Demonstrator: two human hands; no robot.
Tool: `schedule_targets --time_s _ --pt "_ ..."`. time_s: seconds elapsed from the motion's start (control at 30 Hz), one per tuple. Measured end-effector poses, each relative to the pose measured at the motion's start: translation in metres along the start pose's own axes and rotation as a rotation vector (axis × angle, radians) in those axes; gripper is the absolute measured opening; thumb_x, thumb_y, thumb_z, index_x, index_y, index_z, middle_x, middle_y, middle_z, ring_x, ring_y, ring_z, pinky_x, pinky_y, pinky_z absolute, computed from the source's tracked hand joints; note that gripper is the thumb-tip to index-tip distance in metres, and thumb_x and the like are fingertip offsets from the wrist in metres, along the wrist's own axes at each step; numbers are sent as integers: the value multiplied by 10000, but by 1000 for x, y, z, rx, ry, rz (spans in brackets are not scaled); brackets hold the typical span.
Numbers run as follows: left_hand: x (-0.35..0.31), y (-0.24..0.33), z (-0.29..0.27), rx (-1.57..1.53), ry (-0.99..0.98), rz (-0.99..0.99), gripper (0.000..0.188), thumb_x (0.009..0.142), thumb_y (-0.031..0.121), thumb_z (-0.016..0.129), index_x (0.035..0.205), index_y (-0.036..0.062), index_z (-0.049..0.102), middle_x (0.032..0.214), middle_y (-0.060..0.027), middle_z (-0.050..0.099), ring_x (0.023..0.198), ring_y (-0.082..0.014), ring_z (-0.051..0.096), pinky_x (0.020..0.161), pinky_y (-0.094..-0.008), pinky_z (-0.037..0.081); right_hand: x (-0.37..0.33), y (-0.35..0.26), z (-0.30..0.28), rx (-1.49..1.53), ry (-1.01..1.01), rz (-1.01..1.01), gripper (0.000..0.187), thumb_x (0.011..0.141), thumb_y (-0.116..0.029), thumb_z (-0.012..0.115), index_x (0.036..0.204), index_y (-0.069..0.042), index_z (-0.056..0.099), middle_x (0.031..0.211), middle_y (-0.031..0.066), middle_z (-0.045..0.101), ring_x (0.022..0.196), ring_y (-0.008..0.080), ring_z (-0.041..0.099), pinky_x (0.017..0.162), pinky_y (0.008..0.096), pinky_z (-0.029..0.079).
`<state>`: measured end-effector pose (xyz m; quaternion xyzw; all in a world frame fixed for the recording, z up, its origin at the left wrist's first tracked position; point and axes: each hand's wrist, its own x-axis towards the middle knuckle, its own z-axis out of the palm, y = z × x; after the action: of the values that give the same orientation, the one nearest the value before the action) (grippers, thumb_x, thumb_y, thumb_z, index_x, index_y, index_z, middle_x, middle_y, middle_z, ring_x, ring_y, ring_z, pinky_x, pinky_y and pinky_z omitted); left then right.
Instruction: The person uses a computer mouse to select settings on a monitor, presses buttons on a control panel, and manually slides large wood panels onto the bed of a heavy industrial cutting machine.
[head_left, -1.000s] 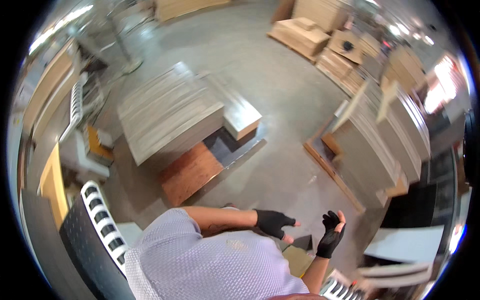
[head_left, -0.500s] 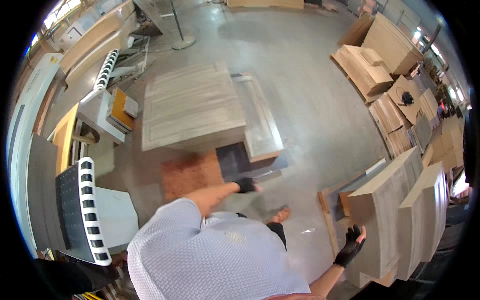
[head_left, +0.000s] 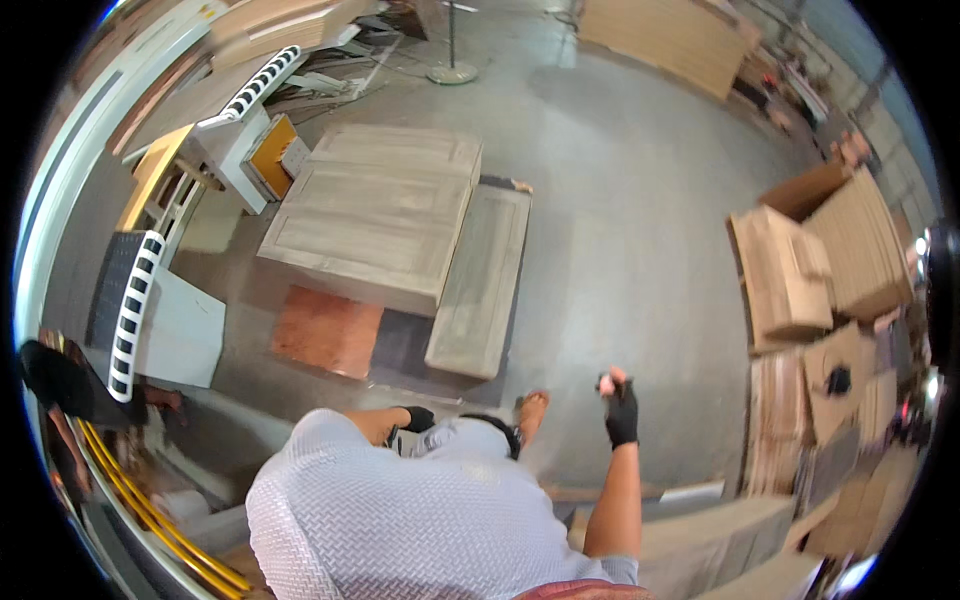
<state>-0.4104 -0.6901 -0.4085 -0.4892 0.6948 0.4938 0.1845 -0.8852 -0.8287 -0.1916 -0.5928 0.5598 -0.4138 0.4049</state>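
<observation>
My right hand [head_left: 619, 405], in a black fingerless glove, is raised over the grey floor with its fingers curled in. Nothing shows in it. My left hand [head_left: 413, 419], gloved in black too, hangs by my waist; its fingers are mostly hidden. Ahead to the left lies a large stack of grey wood-grain panels [head_left: 375, 205]. A narrower stack of the same panels [head_left: 480, 285] stands against its right side. Both are apart from my hands. Under them show a reddish-brown board [head_left: 328, 332] and a dark sheet [head_left: 402, 352].
More grey panels [head_left: 705, 540] stand behind my right arm. Cardboard and boards [head_left: 790, 270] are piled along the right. To the left are a white machine table with a black-and-white roller edge [head_left: 135, 315], yellow rails [head_left: 150, 520] and another person in black [head_left: 65, 385].
My view has turned right, and the near-right panels have dropped to the lower edge. My right hand has left their side and its fingers have curled. My left hand has drawn in to my waist.
</observation>
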Motion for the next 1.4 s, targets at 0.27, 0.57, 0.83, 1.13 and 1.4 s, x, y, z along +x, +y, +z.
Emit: schedule_targets --time_s 0.27,0.57,0.83,1.13,1.4 --pt "105 196 -288 -378 502 -63 914 940 755 525 1423 -19 582 1488 -258 561 1388 -375 544 1172 -455 403 104 217 -225 -657 -720 840 426 1069 -473 516 1166 -78 646 1062 141 683 991 285 621 935 401 463" --pt "269 243 -461 -661 1021 -438 875 932 751 524 1297 -32 668 1317 -274 671 1286 -424 608 1089 -504 459 568 243 -258 -294 -609 614 488 1040 -547 534 1137 -82 642 953 108 677 881 245 612 826 404 467" --pt "340 270 -493 -813 632 -710 839 873 727 623 1302 10 695 1366 -226 670 1254 -394 639 1051 -485 481 1058 244 -284 95 -620 366 545 1014 -613 550 1111 -84 639 856 78 672 782 209 605 729 406 470" --pt "448 239 -641 -1088 673 -983 874 898 787 536 1278 23 725 1347 -241 674 1294 -407 610 1084 -470 466 1353 102 -89 284 -755 113 346 1033 -523 585 1060 -184 652 915 -21 685 780 110 590 707 294 437" --pt "490 242 -1068 -1075 1095 -603 906 909 710 611 1484 13 548 1511 -233 558 1413 -396 516 1180 -426 399 1458 265 -140 -523 -1173 493 315 1031 -472 579 1026 -158 607 822 25 689 640 184 606 584 365 467"
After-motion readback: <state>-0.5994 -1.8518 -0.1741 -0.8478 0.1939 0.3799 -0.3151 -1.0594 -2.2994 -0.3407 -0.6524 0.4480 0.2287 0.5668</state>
